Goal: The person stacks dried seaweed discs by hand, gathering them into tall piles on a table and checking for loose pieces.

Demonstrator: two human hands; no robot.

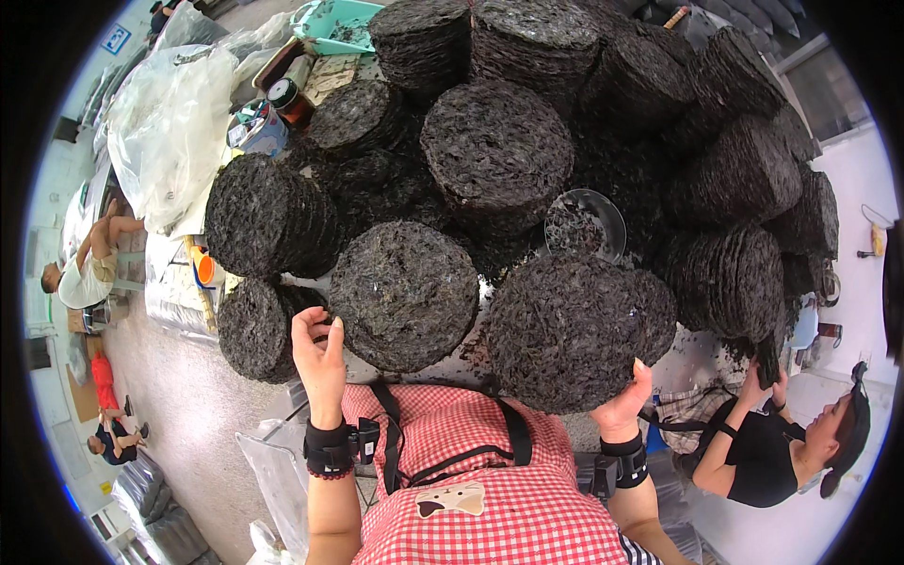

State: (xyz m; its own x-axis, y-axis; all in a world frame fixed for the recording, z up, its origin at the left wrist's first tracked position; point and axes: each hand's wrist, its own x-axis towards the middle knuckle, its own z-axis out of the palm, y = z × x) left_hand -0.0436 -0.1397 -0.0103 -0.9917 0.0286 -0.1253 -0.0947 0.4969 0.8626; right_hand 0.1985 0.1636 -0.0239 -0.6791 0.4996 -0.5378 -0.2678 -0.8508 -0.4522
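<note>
Many stacks of round, dark, dried seaweed discs crowd the table in front of me. My left hand (320, 356) rests with fingers apart against the edge of the near left stack (405, 294). My right hand (624, 403) grips the lower rim of a large tilted disc stack (565, 330) and holds it up on edge. Both wrists carry black bands. A red checked apron covers my front at the bottom of the view.
A round clear dish (586, 226) lies among the stacks. Clear plastic bags (169, 122) and a teal basket (334, 24) sit at the far left. A person in black (763, 452) handles discs at my right. Other people sit on the floor at left (85, 273).
</note>
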